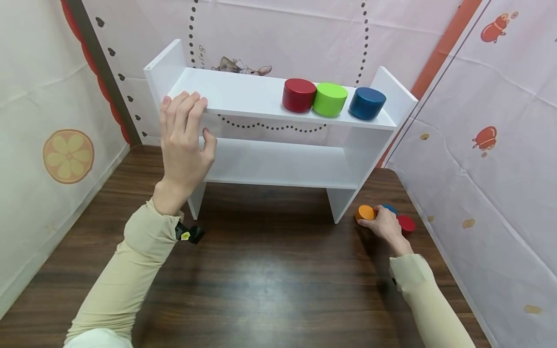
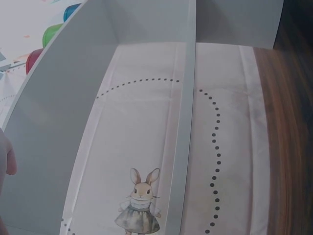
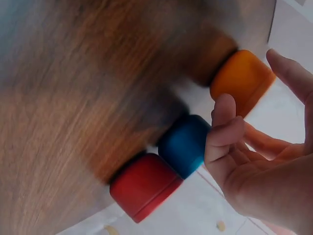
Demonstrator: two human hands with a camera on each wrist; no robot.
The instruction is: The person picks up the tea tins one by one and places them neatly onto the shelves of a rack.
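Note:
My left hand (image 1: 184,140) rests at the left end of the white shelf unit's (image 1: 278,162) top board, fingers extended over its front edge and thumb lower down. In the left wrist view, only part of this hand shows at the left edge. On the table at right, my right hand (image 1: 385,224) pinches an orange round tin (image 1: 364,212) between thumb and fingers. A blue tin (image 3: 183,146) and a red tin (image 3: 145,186) stand side by side close to its curled fingers. In the head view the hand partly covers the blue one.
Toward the right of the top board stand a dark red tin (image 1: 299,95), a lime green tin (image 1: 330,100) and a dark blue tin (image 1: 367,103). The unit stands on a dark wood table (image 1: 261,270). Printed cloth walls (image 1: 491,159) enclose the back and sides.

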